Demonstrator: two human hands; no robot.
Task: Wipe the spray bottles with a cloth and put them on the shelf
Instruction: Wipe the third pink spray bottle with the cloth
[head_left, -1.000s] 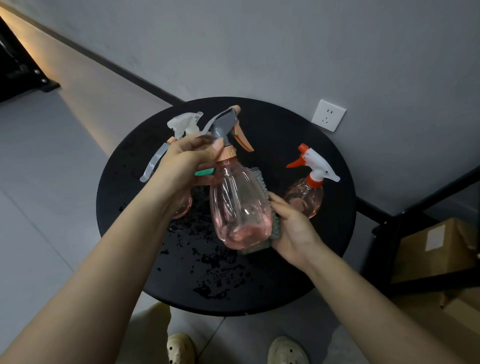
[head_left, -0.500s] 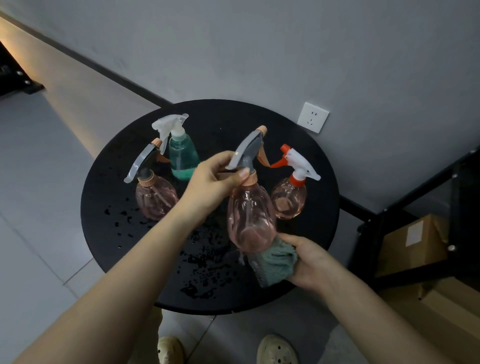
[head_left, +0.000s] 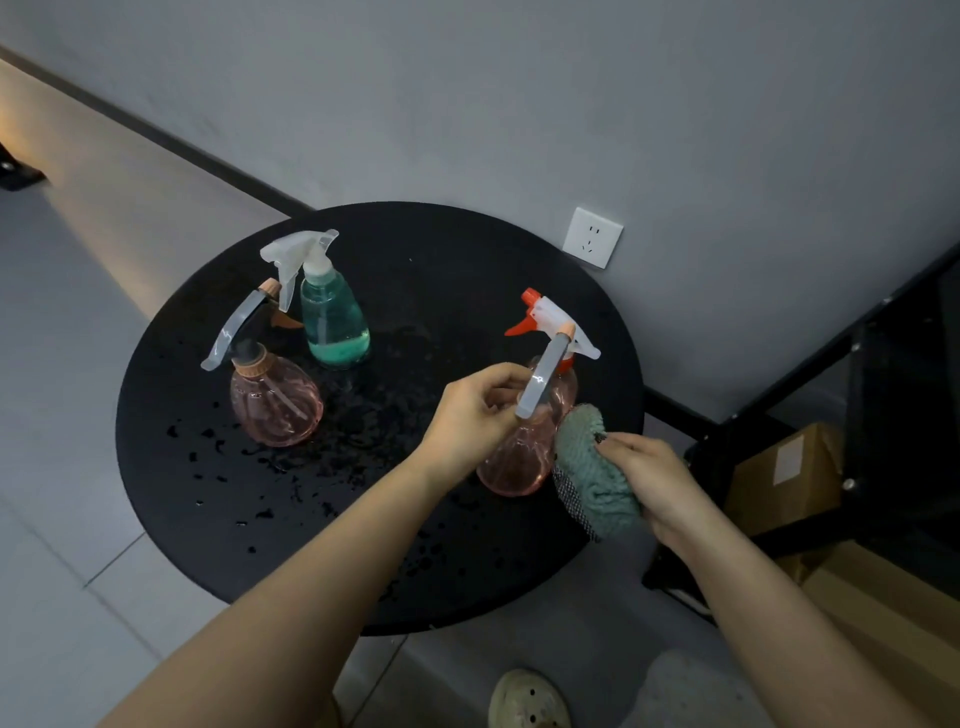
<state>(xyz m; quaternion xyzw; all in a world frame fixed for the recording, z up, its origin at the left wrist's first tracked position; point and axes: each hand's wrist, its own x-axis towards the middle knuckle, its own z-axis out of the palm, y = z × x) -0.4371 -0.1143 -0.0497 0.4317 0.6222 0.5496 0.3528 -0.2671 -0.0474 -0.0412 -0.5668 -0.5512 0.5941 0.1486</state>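
We hold the pink bottle (head_left: 519, 457) by its neck with our left hand (head_left: 475, 415), fingers curled under the grey trigger, so its round body hangs free for wiping. Our right hand (head_left: 657, 480) grips the bunched green cloth (head_left: 592, 467) and presses it against the bottle's right side, probably to dry that face.

We take the round black table (head_left: 197, 525) as the landmark. The held bottle is over its right part, close to the rim. Just behind it stands the red-nozzled bottle (head_left: 550, 317), so near that a swing backward could knock it. On the left part of the table stand the green bottle (head_left: 332, 322) and a second pink bottle (head_left: 275, 400), well apart from our hands. Water drops (head_left: 291, 462) spread across the middle.

Right of the table's rim the dark shelf frame (head_left: 779, 384) rises, boxes (head_left: 784, 478) beneath it; the route there looks open.
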